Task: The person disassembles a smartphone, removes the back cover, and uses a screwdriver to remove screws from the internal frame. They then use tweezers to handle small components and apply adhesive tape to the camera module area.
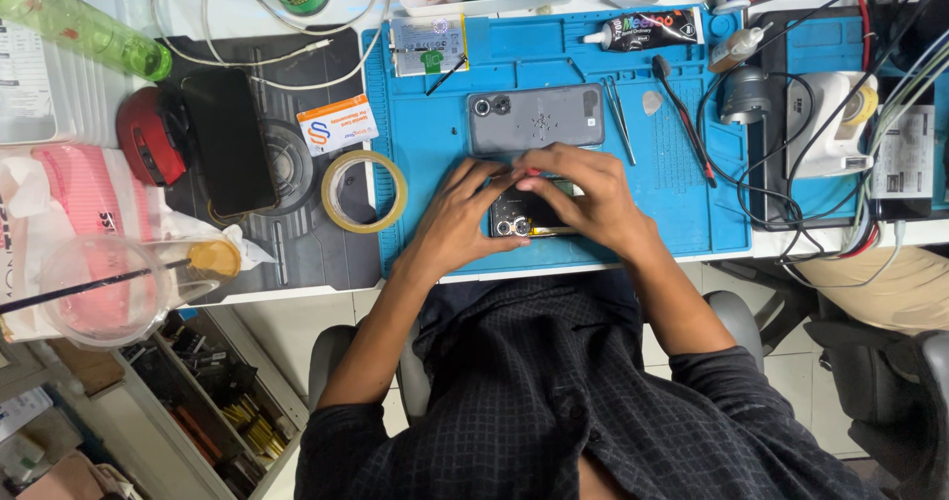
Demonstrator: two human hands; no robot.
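Hands were set together over an opened smartphone (522, 218) lying camera-end to the left on the blue silicone repair mat (435, 115), close to the mat's near edge. The left hand (460, 213) was laid along the phone's left end with its fingers curled over the top edge, evidently to keep the body from sliding. The right hand (583, 194) was arched over the phone's middle and right part, fingertips pressed down where they met those of the left; a small red item showed at the fingertips, but what it was could not be told. Both hands were thus closed on the phone rather than free of it.

Just beyond the hands, a detached grey back cover (536, 118) with two camera rings was laid flat, parked apart from the work yet within reach. Metal tweezers (620, 120) and a black-handled tool (682, 115) were placed to the right of the cover, on the side of the right hand. A black adhesive tube (647, 31) was kept at the mat's far edge. A roll of tape (364, 191) was left straddling the mat's left border, and a second, dark smartphone (227, 139) rested screen-up on the black pad (297, 253) further left on the desk (129, 6).
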